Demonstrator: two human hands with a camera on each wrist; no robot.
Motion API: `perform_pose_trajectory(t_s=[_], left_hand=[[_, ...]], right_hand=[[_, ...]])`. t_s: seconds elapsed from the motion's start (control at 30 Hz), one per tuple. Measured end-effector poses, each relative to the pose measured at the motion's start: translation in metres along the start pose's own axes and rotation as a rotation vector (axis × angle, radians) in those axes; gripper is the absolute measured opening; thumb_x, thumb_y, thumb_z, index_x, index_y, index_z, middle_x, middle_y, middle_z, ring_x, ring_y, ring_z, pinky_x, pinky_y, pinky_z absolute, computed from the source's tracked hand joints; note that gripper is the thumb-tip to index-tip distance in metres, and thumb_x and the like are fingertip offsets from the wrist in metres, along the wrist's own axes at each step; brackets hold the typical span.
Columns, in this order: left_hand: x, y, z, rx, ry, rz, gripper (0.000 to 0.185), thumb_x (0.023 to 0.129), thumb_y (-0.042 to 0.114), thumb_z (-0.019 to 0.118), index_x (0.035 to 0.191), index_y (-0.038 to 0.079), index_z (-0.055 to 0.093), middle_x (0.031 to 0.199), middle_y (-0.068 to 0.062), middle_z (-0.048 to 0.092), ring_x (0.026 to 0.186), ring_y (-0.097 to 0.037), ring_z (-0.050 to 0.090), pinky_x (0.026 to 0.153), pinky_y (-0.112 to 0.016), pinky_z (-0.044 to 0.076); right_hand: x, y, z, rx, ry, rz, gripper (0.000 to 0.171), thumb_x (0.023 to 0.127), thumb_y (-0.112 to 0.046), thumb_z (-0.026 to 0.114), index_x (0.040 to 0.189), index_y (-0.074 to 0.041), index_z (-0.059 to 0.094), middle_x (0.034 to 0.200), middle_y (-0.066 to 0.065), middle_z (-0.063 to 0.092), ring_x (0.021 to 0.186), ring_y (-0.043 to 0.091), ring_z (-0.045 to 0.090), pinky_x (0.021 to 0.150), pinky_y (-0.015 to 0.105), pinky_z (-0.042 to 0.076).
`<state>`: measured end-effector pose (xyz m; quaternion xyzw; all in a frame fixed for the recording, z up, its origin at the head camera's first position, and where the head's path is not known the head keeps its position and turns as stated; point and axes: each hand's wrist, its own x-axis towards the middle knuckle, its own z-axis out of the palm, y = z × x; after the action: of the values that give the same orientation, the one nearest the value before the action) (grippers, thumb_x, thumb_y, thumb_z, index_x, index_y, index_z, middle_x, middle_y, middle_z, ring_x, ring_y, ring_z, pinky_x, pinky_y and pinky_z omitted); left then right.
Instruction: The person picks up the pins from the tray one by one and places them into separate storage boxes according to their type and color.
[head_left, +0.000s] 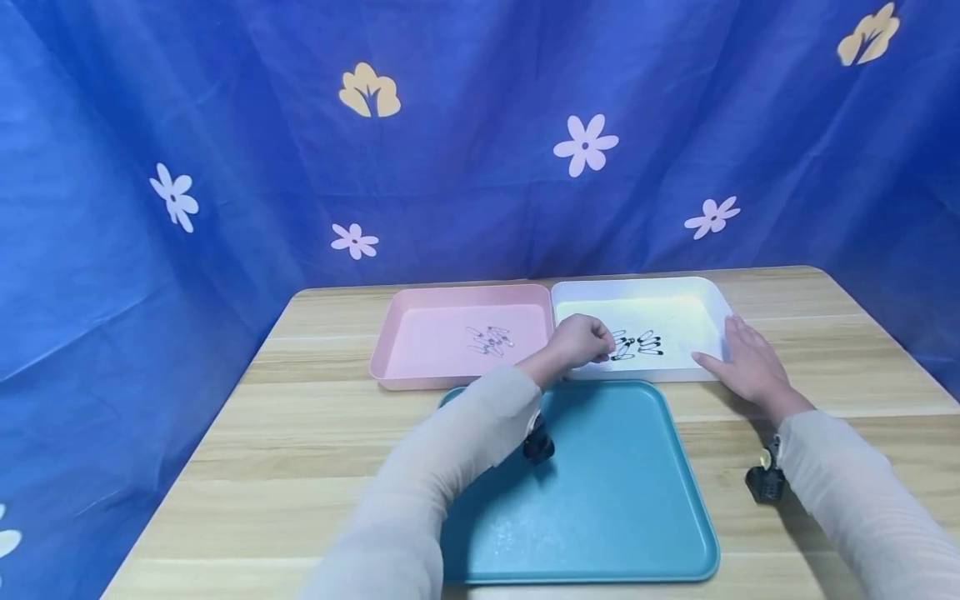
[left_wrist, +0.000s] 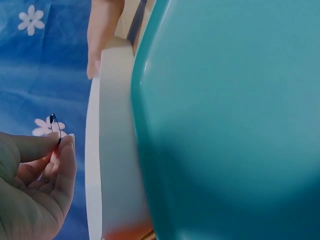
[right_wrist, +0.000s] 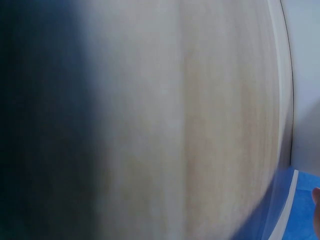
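Note:
My left hand (head_left: 577, 340) is over the near left part of the white tray (head_left: 678, 312). In the left wrist view, its thumb and fingertips pinch a black safety pin (left_wrist: 56, 127), held up above the tray's wall. Several more black safety pins (head_left: 649, 342) lie on the white tray's floor, just right of this hand. My right hand (head_left: 750, 362) rests on the white tray's right rim, fingers extended and thumb spread to the near edge. The right wrist view catches only a sliver of that hand.
A pink tray (head_left: 420, 333) with several silvery safety pins (head_left: 491, 341) adjoins the white one on the left. In front lies a flat teal tray (head_left: 592, 500), partly under my left forearm. All stand on a wooden table (head_left: 300, 433); a blue curtain (head_left: 465, 167) hangs behind.

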<state>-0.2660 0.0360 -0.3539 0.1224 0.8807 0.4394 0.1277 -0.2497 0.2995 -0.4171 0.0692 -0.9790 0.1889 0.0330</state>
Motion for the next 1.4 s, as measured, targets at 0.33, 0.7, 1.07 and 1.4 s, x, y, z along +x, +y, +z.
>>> perform_pose_trajectory(t_s=[0.33,0.7,1.07,1.4], left_hand=[[0.035,0.008,0.018,0.043,0.099,-0.071,0.008,0.079,0.006,0.06,0.077,0.002,0.067,0.059,0.0,0.058,0.052,-0.008,0.048,0.045,-0.017,0.034],[0.106,-0.026,0.06,0.331,0.213,-0.118,0.031,0.074,0.009,0.048,0.043,0.012,0.046,0.043,0.001,0.044,0.044,-0.014,0.038,0.047,-0.024,0.035],[0.066,0.019,0.048,0.327,0.178,-0.263,0.019,0.078,0.008,0.052,0.061,0.009,0.058,0.067,-0.002,0.057,0.064,-0.014,0.049,0.062,-0.02,0.044],[0.125,-0.023,0.074,0.321,0.252,-0.225,0.015,0.074,0.006,0.05,0.064,0.009,0.061,0.071,-0.001,0.059,0.065,-0.013,0.053,0.06,-0.022,0.045]], right_hand=[[-0.002,0.004,-0.001,-0.005,0.011,0.006,0.092,0.084,-0.055,0.036,0.129,0.016,0.0,0.135,0.033,0.003,0.123,0.044,0.004,0.098,0.053,0.006],[-0.002,0.004,-0.001,-0.013,0.009,0.01,0.091,0.084,-0.055,0.036,0.13,0.015,0.0,0.136,0.032,0.002,0.124,0.042,0.003,0.098,0.053,0.005],[0.0,0.003,0.001,-0.009,0.027,0.007,0.089,0.084,-0.053,0.037,0.13,0.015,0.002,0.136,0.032,0.004,0.124,0.042,0.004,0.098,0.052,0.005],[0.002,0.002,0.002,-0.008,0.023,0.01,0.089,0.084,-0.054,0.037,0.13,0.015,0.002,0.136,0.032,0.003,0.124,0.043,0.004,0.098,0.052,0.005]])
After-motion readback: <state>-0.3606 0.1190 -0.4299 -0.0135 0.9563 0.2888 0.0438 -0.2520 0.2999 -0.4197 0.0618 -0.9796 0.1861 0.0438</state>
